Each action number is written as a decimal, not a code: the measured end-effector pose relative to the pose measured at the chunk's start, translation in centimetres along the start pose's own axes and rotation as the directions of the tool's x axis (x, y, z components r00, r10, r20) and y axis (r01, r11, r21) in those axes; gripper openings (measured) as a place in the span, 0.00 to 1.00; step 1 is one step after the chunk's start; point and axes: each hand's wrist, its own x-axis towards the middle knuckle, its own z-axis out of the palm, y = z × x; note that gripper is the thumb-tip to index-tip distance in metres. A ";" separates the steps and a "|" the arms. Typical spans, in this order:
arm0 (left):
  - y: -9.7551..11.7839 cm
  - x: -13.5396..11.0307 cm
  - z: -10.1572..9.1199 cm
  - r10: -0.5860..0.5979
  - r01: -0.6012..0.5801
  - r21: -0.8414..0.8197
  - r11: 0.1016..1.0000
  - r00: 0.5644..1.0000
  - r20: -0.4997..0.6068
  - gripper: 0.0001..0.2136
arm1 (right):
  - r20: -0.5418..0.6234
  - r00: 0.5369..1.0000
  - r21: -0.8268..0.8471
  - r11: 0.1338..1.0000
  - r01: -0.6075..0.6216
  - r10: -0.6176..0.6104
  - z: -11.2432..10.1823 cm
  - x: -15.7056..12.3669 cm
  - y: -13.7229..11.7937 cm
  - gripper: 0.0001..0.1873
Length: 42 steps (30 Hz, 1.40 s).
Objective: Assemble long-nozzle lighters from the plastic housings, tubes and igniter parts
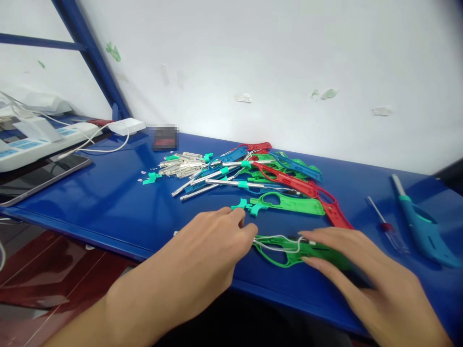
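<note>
My left hand (211, 246) is closed, its fingers pinching the metal tube at the front of an opened green lighter casing half (280, 262); most of the tube is hidden. White wires and a dark part lie inside that casing. My right hand (365, 270) grips the casing's rear part, thumb on the near edge and fingers on the far edge. Just beyond lies another green casing half (296, 203), with small teal clips (254, 208) at its left end. A red casing half (334, 212) rests behind my right hand.
A pile of coloured casing halves and metal tubes (224, 182) covers the blue table's middle, with several clear fuel cartridges (184, 165) to its left. On the right lie a screwdriver (390, 233) and a blue lighter (421, 226). A tablet (43, 176) and power strip (50, 144) sit left.
</note>
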 end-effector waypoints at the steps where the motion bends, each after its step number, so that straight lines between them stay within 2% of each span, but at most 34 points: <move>1: -0.1 0.1 0.0 -0.001 0.001 -0.009 1.000 1.000 -0.004 0.16 | 0.000 1.000 0.010 1.000 0.000 0.000 0.0 -0.1 0.0 0.11; 7: -0.5 0.4 0.2 -0.026 0.026 -0.032 0.999 1.000 -0.009 0.13 | -0.023 0.999 0.020 0.999 0.044 -0.044 -0.1 -0.6 0.3 0.10; 15: -0.7 0.4 0.3 -0.002 0.002 -0.014 1.000 1.000 0.003 0.13 | -0.056 0.998 0.051 0.998 0.022 -0.019 -0.3 -1.1 0.4 0.11; 22: -0.7 0.2 0.4 0.011 -0.011 -0.001 1.000 1.000 -0.019 0.13 | -0.132 0.988 0.002 0.996 0.084 -0.083 -0.2 -1.1 0.0 0.13; 35: -0.4 1.0 -0.1 0.030 -0.030 0.051 0.998 1.000 0.004 0.07 | -0.086 0.995 0.049 0.997 0.054 -0.050 -0.1 -1.3 0.4 0.16; 42: 0.9 1.9 -0.3 0.136 -0.127 0.095 0.987 0.986 -0.094 0.05 | -0.132 0.983 -0.007 0.992 0.126 -0.126 -0.3 -0.9 0.1 0.16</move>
